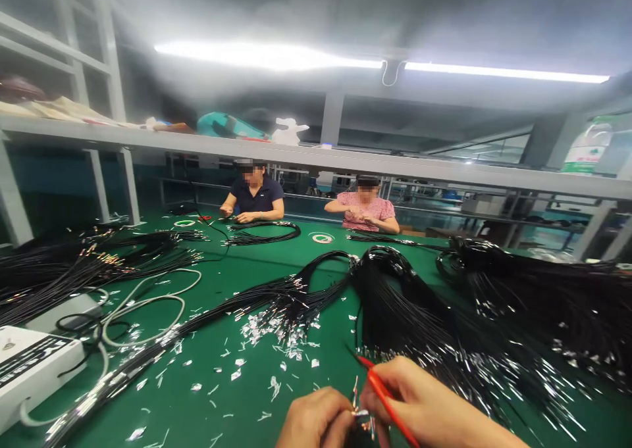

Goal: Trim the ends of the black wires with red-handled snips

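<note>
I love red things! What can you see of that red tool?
The red tool is slim, smooth and shiny, perhaps plastic or coated metal. Its pointed tip looks dark. It slants in the right hand, tip aimed forward and left, over the green table. Its near end runs out of view.

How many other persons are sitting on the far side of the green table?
2. One person in a dark shirt is left of centre; another in a pink patterned shirt is to the right, both behind the green table. None seems hidden.
</note>
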Action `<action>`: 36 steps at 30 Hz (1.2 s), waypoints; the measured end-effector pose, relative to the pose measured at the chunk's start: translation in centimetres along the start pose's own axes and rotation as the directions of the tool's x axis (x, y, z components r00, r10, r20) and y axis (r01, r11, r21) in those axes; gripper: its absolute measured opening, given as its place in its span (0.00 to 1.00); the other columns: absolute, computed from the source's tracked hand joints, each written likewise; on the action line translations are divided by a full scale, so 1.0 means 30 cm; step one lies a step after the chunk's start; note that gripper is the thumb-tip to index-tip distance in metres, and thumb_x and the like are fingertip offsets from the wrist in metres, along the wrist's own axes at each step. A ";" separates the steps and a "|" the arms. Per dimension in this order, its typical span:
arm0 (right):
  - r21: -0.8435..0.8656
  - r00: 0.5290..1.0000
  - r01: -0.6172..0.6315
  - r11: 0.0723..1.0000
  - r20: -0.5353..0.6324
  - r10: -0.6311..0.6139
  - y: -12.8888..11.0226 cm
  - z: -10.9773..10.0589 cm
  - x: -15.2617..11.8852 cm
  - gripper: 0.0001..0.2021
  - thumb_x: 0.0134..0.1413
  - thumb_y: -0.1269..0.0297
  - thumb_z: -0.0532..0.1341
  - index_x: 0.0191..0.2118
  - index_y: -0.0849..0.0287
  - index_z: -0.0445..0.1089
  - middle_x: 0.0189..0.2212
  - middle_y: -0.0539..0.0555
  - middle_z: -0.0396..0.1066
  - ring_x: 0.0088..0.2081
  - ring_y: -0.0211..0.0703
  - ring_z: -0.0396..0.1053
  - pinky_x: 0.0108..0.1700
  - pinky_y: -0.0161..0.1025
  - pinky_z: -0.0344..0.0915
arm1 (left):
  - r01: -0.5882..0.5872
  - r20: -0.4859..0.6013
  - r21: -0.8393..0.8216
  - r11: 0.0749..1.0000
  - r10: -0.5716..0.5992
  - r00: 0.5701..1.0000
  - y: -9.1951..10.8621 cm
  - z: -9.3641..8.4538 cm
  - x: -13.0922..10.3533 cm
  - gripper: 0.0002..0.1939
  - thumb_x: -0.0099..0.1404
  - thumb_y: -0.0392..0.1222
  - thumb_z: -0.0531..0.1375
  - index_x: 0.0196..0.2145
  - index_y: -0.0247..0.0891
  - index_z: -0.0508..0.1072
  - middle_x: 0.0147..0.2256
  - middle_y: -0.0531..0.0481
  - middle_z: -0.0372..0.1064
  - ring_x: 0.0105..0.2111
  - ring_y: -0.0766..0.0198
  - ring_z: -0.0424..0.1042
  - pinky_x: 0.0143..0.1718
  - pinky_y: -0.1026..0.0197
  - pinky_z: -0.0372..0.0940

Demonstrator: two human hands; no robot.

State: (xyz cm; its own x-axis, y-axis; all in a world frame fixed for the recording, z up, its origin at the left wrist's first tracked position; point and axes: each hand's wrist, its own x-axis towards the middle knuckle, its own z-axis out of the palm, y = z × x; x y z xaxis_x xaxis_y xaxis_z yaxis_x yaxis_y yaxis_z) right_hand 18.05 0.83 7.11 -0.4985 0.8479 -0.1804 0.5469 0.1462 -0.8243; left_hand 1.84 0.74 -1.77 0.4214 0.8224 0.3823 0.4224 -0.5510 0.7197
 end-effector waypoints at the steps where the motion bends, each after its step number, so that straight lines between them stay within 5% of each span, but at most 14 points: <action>1: -0.040 1.000 0.001 0.999 0.028 0.000 -0.016 0.002 -0.004 0.11 0.47 0.70 0.51 0.19 0.60 0.64 0.12 0.44 0.60 0.14 0.29 0.52 0.14 0.27 0.44 | -0.055 0.030 0.020 0.998 0.054 0.998 -0.005 -0.001 0.001 0.15 0.61 0.38 0.48 0.28 0.31 0.73 0.26 0.41 0.71 0.27 0.63 0.69 0.28 0.67 0.59; 9: -0.215 0.983 0.049 0.975 0.181 -0.010 -0.027 0.000 -0.012 0.09 0.39 0.75 0.51 0.15 0.58 0.54 0.12 0.42 0.50 0.15 0.28 0.46 0.14 0.29 0.39 | -0.204 0.074 0.133 0.970 0.196 0.978 -0.021 0.025 0.000 0.10 0.56 0.33 0.52 0.26 0.36 0.74 0.24 0.48 0.71 0.25 0.63 0.68 0.27 0.66 0.58; 11: -0.177 0.975 0.034 0.984 0.224 0.007 -0.022 -0.003 -0.008 0.10 0.39 0.74 0.53 0.14 0.58 0.53 0.12 0.42 0.50 0.15 0.28 0.45 0.14 0.29 0.40 | -0.221 0.092 0.156 0.963 0.209 0.974 -0.012 0.024 0.000 0.08 0.56 0.34 0.54 0.26 0.38 0.74 0.24 0.50 0.71 0.23 0.64 0.67 0.25 0.65 0.56; 15: 0.053 0.977 -0.071 0.996 0.205 0.059 0.017 0.010 0.012 0.09 0.38 0.74 0.53 0.14 0.59 0.57 0.11 0.41 0.50 0.14 0.27 0.42 0.14 0.28 0.39 | -0.159 0.052 -0.052 0.986 0.162 0.985 0.026 -0.014 0.003 0.09 0.57 0.32 0.55 0.27 0.36 0.75 0.26 0.49 0.74 0.27 0.65 0.69 0.31 0.67 0.59; 18: 0.289 0.980 -0.169 0.942 0.152 0.129 0.076 0.041 0.033 0.08 0.38 0.74 0.53 0.14 0.61 0.62 0.09 0.42 0.53 0.12 0.27 0.45 0.14 0.29 0.39 | -0.062 -0.022 -0.124 0.990 0.060 0.998 0.043 -0.037 0.000 0.09 0.57 0.32 0.55 0.27 0.32 0.75 0.23 0.46 0.73 0.26 0.65 0.68 0.30 0.68 0.60; 21: 0.530 0.992 -0.127 0.838 0.068 0.107 0.127 0.084 0.049 0.10 0.46 0.66 0.54 0.18 0.60 0.65 0.09 0.44 0.56 0.12 0.28 0.47 0.13 0.29 0.40 | -0.055 -0.148 -0.098 0.994 0.040 0.988 0.023 -0.028 -0.010 0.09 0.58 0.35 0.54 0.26 0.34 0.74 0.23 0.48 0.71 0.25 0.66 0.67 0.28 0.68 0.59; 26: 0.727 0.990 0.030 0.686 -0.117 0.080 0.140 0.140 0.073 0.14 0.43 0.53 0.58 0.18 0.58 0.63 0.07 0.42 0.55 0.08 0.26 0.43 0.11 0.29 0.40 | 0.032 -0.447 -0.068 0.997 -0.059 0.893 -0.045 0.002 -0.020 0.11 0.61 0.41 0.51 0.27 0.37 0.72 0.24 0.49 0.69 0.27 0.64 0.65 0.30 0.64 0.58; 30: 0.705 0.939 0.089 0.704 -0.296 0.177 0.149 0.137 0.102 0.18 0.40 0.49 0.60 0.26 0.62 0.65 0.12 0.46 0.65 0.06 0.24 0.50 0.11 0.27 0.40 | 0.212 -0.248 -0.486 0.848 -0.366 0.897 -0.063 0.004 0.002 0.16 0.57 0.51 0.54 0.26 0.35 0.71 0.20 0.50 0.69 0.16 0.70 0.60 0.19 0.68 0.54; 33: 0.653 0.928 0.119 0.748 -0.341 0.150 0.155 0.135 0.111 0.21 0.39 0.50 0.62 0.35 0.63 0.66 0.14 0.48 0.68 0.07 0.27 0.55 0.11 0.27 0.44 | 0.243 -0.080 -0.688 0.684 -0.404 0.911 -0.063 0.012 0.018 0.22 0.53 0.57 0.55 0.27 0.32 0.70 0.19 0.49 0.70 0.12 0.75 0.56 0.15 0.70 0.50; 36: 0.627 0.928 0.129 0.768 -0.349 0.129 0.131 0.152 0.110 0.22 0.35 0.51 0.65 0.35 0.62 0.66 0.14 0.47 0.67 0.10 0.29 0.57 0.11 0.27 0.47 | 0.247 -0.030 -0.730 0.637 -0.391 0.920 -0.062 0.024 0.021 0.23 0.51 0.58 0.56 0.26 0.31 0.69 0.19 0.48 0.70 0.11 0.76 0.54 0.14 0.71 0.48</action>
State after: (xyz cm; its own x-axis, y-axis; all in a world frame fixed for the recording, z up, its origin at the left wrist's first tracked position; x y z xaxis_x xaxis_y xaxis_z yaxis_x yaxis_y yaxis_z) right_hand 15.50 1.88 0.82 -0.1569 0.9838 -0.0865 -0.0660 -0.0979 -0.9930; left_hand 1.90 2.16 -3.28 0.1983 0.9762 0.0880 -0.2130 -0.0448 0.9760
